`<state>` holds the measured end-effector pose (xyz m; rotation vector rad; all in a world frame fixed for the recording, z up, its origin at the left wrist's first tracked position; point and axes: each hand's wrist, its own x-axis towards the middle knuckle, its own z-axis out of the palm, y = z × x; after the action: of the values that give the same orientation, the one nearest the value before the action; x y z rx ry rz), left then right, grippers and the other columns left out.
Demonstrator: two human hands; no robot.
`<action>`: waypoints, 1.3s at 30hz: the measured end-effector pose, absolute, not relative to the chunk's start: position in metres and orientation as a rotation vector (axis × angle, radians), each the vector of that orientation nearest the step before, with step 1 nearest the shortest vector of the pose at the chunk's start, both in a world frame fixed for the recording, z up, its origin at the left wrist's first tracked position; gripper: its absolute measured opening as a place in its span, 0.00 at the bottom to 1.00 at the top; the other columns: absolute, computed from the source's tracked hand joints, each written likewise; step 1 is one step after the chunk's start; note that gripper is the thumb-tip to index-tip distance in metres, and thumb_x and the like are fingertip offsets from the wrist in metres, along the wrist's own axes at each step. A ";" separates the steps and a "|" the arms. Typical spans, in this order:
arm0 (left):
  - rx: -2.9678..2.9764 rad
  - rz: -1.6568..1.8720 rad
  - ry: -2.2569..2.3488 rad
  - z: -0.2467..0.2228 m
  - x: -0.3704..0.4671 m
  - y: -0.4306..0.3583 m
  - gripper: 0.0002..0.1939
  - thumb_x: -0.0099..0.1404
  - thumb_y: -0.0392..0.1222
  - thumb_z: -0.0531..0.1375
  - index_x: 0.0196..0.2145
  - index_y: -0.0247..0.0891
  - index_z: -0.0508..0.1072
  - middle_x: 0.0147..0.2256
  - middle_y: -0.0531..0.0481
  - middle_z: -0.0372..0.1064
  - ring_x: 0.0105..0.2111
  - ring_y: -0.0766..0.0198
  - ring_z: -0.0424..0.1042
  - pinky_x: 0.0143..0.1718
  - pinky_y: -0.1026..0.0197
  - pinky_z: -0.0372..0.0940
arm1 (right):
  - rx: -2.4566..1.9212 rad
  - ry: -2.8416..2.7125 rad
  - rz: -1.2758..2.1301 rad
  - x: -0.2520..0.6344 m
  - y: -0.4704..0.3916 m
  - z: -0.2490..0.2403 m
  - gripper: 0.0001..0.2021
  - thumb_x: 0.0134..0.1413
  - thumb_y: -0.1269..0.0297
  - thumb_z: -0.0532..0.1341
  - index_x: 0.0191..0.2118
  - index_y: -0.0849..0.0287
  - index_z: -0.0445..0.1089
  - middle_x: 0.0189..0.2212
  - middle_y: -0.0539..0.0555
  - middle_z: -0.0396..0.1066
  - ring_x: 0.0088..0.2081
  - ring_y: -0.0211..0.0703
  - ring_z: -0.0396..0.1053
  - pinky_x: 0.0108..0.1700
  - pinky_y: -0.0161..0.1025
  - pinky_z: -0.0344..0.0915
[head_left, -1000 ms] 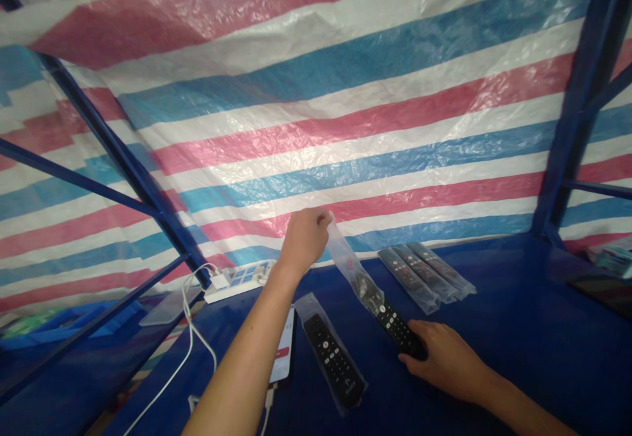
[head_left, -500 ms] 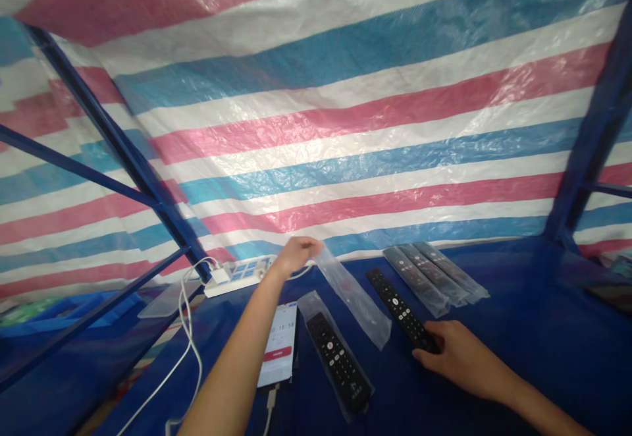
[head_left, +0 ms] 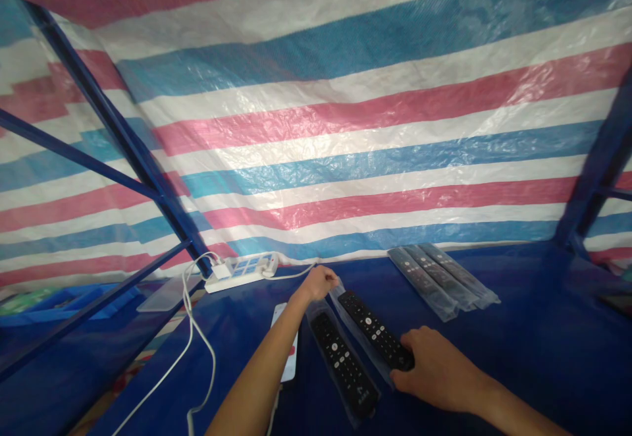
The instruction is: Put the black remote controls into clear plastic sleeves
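Observation:
My right hand (head_left: 430,365) grips the lower end of a black remote control (head_left: 376,330) between thumb and fingers. This remote lies over a clear plastic sleeve (head_left: 353,321); whether it is inside or on top, I cannot tell. Pinched at the far end of the sleeve is my left hand (head_left: 320,283). Just left of it lies a second remote control (head_left: 344,363) in its own clear sleeve, flat on the blue table (head_left: 494,357). Farther back on the right, several sleeved remotes (head_left: 437,278) lie side by side, slightly overlapping.
My left forearm partly covers a phone (head_left: 290,363). A white power strip (head_left: 241,271) with plugs sits at the back left, its white cable (head_left: 190,330) trailing forward. Blue metal posts (head_left: 148,186) and a striped plastic sheet (head_left: 370,120) stand behind. A blue tray (head_left: 74,304) is far left.
My right hand has brought the remote left, onto the clear sleeve. My left hand has moved right and slightly down with the sleeve's end, its forearm now covering more of the phone.

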<state>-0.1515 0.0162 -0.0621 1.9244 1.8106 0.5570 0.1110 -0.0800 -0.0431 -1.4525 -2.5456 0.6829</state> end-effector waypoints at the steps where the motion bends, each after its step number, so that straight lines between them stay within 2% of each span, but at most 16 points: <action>1: 1.941 0.542 1.827 -0.061 -0.151 0.015 0.07 0.53 0.35 0.57 0.26 0.32 0.76 0.23 0.52 0.71 0.26 0.66 0.67 0.30 0.65 0.60 | -1.455 -2.560 0.660 0.107 -0.081 -0.045 0.10 0.44 0.60 0.58 0.21 0.58 0.72 0.25 0.58 0.77 0.29 0.48 0.73 0.27 0.37 0.54; 7: 2.035 0.446 1.989 -0.054 -0.143 0.008 0.09 0.57 0.32 0.56 0.29 0.34 0.77 0.28 0.49 0.74 0.31 0.63 0.71 0.36 0.64 0.62 | -1.555 -2.570 0.539 0.093 -0.090 -0.052 0.14 0.47 0.54 0.60 0.27 0.60 0.75 0.29 0.61 0.77 0.33 0.54 0.75 0.31 0.39 0.61; 11: 2.065 0.460 2.188 -0.047 -0.140 0.003 0.11 0.63 0.38 0.53 0.36 0.35 0.76 0.39 0.41 0.73 0.42 0.57 0.71 0.45 0.59 0.62 | -1.654 -2.535 0.344 0.111 -0.073 -0.044 0.21 0.55 0.45 0.56 0.31 0.59 0.74 0.32 0.61 0.77 0.36 0.54 0.75 0.34 0.40 0.64; 14: 2.098 0.471 2.264 -0.041 -0.135 -0.002 0.12 0.66 0.39 0.52 0.40 0.36 0.74 0.43 0.40 0.71 0.47 0.56 0.68 0.48 0.58 0.61 | -1.841 -2.408 0.002 0.134 -0.044 -0.041 0.20 0.62 0.52 0.51 0.41 0.63 0.72 0.38 0.64 0.76 0.41 0.56 0.74 0.38 0.42 0.65; 16: 2.129 0.460 2.259 -0.039 -0.128 -0.004 0.12 0.66 0.39 0.52 0.39 0.37 0.74 0.43 0.42 0.71 0.47 0.57 0.68 0.49 0.58 0.60 | -1.942 -2.408 -0.072 0.146 -0.027 -0.044 0.18 0.62 0.57 0.52 0.45 0.66 0.71 0.40 0.67 0.75 0.43 0.58 0.74 0.38 0.43 0.65; 20: 2.193 0.442 2.189 -0.037 -0.105 -0.006 0.12 0.67 0.39 0.51 0.38 0.38 0.75 0.41 0.45 0.72 0.45 0.59 0.69 0.47 0.60 0.61 | -1.899 -2.490 0.018 0.150 -0.013 -0.054 0.12 0.58 0.70 0.53 0.40 0.66 0.73 0.38 0.67 0.77 0.41 0.56 0.75 0.38 0.41 0.65; 22: 2.221 0.438 2.143 -0.037 -0.094 -0.007 0.12 0.67 0.40 0.51 0.38 0.38 0.75 0.41 0.46 0.73 0.44 0.59 0.69 0.47 0.60 0.61 | -1.793 -2.554 0.085 0.147 -0.016 -0.058 0.12 0.57 0.73 0.52 0.38 0.65 0.74 0.37 0.65 0.77 0.40 0.53 0.75 0.37 0.40 0.64; 30: 2.228 0.404 1.994 -0.046 -0.059 0.006 0.13 0.66 0.42 0.52 0.42 0.39 0.74 0.41 0.47 0.73 0.43 0.60 0.70 0.47 0.61 0.61 | -1.412 -2.688 0.332 0.149 -0.045 -0.063 0.12 0.55 0.72 0.52 0.31 0.60 0.72 0.32 0.57 0.77 0.35 0.48 0.74 0.33 0.37 0.59; 34: 2.157 0.403 2.032 -0.058 -0.046 0.021 0.17 0.65 0.42 0.52 0.48 0.33 0.72 0.48 0.40 0.69 0.48 0.56 0.68 0.50 0.59 0.60 | -1.235 -2.651 0.570 0.156 -0.057 -0.065 0.10 0.52 0.73 0.53 0.26 0.59 0.69 0.26 0.53 0.74 0.30 0.42 0.71 0.30 0.34 0.55; 36: 2.105 0.399 2.068 -0.064 -0.043 0.028 0.17 0.65 0.41 0.52 0.46 0.30 0.73 0.48 0.36 0.69 0.50 0.53 0.67 0.50 0.58 0.60 | -1.165 -2.624 0.678 0.161 -0.059 -0.066 0.09 0.52 0.71 0.54 0.24 0.58 0.68 0.24 0.51 0.73 0.27 0.39 0.69 0.29 0.33 0.55; 39: 2.036 0.396 2.082 -0.070 -0.043 0.037 0.13 0.65 0.39 0.53 0.38 0.34 0.76 0.43 0.38 0.73 0.47 0.55 0.70 0.48 0.59 0.61 | -1.114 -2.520 0.754 0.169 -0.056 -0.069 0.12 0.56 0.65 0.54 0.23 0.58 0.65 0.22 0.48 0.69 0.25 0.36 0.65 0.28 0.32 0.54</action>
<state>-0.0428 0.0365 -0.0696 2.0355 2.0819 0.3957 0.1694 -0.0565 -0.0693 -1.1145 -2.5200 0.7543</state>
